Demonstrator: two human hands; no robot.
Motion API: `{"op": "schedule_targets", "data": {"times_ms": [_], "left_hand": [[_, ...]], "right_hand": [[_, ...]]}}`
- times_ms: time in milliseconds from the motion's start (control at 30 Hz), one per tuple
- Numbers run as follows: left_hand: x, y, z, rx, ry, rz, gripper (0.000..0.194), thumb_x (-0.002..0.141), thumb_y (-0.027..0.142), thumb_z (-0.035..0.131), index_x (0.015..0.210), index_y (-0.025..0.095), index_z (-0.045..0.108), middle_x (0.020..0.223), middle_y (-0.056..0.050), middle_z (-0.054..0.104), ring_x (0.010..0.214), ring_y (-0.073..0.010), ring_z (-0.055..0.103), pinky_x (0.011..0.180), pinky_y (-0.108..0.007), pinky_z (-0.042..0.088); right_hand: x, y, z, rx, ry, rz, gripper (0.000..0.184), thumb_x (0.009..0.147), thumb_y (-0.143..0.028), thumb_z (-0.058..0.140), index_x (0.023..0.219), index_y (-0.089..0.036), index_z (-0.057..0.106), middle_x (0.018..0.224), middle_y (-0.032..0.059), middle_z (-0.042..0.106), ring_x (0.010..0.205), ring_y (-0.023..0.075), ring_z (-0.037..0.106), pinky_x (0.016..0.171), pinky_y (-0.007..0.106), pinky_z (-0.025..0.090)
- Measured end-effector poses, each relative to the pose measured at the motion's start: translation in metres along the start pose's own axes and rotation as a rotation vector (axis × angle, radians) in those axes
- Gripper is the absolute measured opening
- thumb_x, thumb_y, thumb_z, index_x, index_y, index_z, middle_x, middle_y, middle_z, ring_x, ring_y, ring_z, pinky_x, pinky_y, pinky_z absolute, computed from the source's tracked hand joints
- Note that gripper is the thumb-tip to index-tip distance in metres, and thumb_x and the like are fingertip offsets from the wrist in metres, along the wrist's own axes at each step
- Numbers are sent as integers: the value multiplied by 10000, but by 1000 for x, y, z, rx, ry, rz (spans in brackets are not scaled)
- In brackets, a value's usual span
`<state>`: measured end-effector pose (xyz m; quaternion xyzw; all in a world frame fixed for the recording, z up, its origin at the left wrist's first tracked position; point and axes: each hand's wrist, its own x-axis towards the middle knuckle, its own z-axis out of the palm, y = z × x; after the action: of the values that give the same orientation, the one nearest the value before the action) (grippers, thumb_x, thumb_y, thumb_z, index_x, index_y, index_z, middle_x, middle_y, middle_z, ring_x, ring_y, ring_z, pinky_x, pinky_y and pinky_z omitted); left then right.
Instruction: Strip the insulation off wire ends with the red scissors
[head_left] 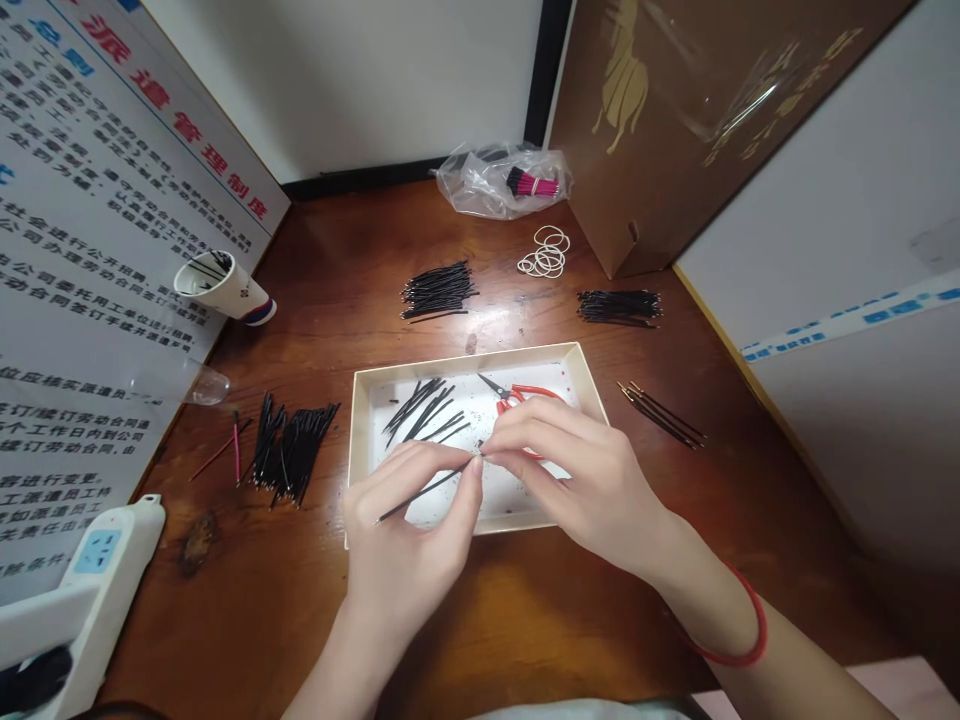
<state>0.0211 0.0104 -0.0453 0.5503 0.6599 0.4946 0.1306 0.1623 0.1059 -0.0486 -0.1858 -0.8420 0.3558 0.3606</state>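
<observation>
Between the thumb and forefinger of my left hand (412, 520) is a thin black wire (424, 492), slanting down to the left. My right hand (574, 475) pinches at the wire's upper right end; the fingertips of both hands almost meet there. Both hands are over a shallow white box (480, 525) with a cream rim. Inside it, several short black wires (426, 412) lie at the left, and dark specks dot the bottom. Red-handled scissors (504, 392) lie in the box behind my right hand, which partly hides them.
Black wire bundles lie at the left (292, 447), back (437, 291) and right (619, 307). A few loose wires (661, 414) are nearer right. White rubber bands (546, 255), a plastic bag (480, 185), a tipped paper cup (229, 290) and a power strip (112, 570) surround the box.
</observation>
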Motion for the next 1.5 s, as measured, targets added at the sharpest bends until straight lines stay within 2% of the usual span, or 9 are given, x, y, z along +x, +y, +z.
{"op": "schedule_targets", "data": {"times_ms": [333,567,733,900,1033,1100,1167,1267,1500], "left_hand": [[-3,-2,9,-55,-3,-132,95,865,164,664,799,193,727,739,-15,759,662,-165,702,610,-262,566],[-6,7,21,-74,216,39,233,803,0,672,912,197,730,788,-7,751,692,-161,699,642,-295,572],[-4,7,23,3,252,125,281,776,-51,678,932,178,723,796,-13,747,692,-154,702,645,-290,579],[-3,5,25,0,304,173,264,744,-68,696,897,145,727,779,-16,751,679,-140,700,662,-262,585],[-3,8,23,-48,324,188,281,722,-85,690,883,141,738,760,-20,756,667,-157,710,653,-277,596],[-3,9,19,-98,311,96,249,741,-59,691,854,156,746,747,-13,762,665,-163,719,651,-276,599],[-2,8,14,-178,267,-85,186,789,5,695,819,180,752,738,0,771,663,-154,728,647,-250,596],[0,5,8,-329,182,-321,144,845,102,690,781,210,762,737,16,781,676,-135,735,664,-207,591],[2,3,3,-495,116,-456,136,847,163,694,747,220,765,720,18,756,689,-134,703,681,-209,560]], "right_hand": [[-5,-7,14,-147,123,12,193,918,-19,501,883,-188,586,840,42,674,812,173,615,761,325,501],[-1,-21,29,-99,314,173,197,932,-28,485,872,-200,560,824,36,642,833,176,605,770,329,491],[3,-30,44,84,432,400,183,937,-57,481,846,-207,531,804,5,581,789,142,564,719,281,476],[4,-33,58,84,526,404,182,939,-57,460,859,-213,506,808,-9,551,796,125,561,713,260,483],[8,-24,51,22,647,413,163,948,-77,448,878,-214,504,829,-5,555,814,117,574,741,252,500],[9,-16,38,-47,755,439,141,967,-116,460,883,-213,520,806,-10,562,753,106,577,704,238,502],[7,-11,23,-6,711,439,114,967,-142,497,889,-212,541,791,-14,590,748,105,607,719,240,521],[0,-9,10,106,518,461,97,936,-131,585,900,-220,599,807,-24,678,750,108,675,692,233,544],[-2,-12,9,166,177,419,182,793,-32,720,761,-209,694,749,-32,706,709,125,654,698,270,534]]}}
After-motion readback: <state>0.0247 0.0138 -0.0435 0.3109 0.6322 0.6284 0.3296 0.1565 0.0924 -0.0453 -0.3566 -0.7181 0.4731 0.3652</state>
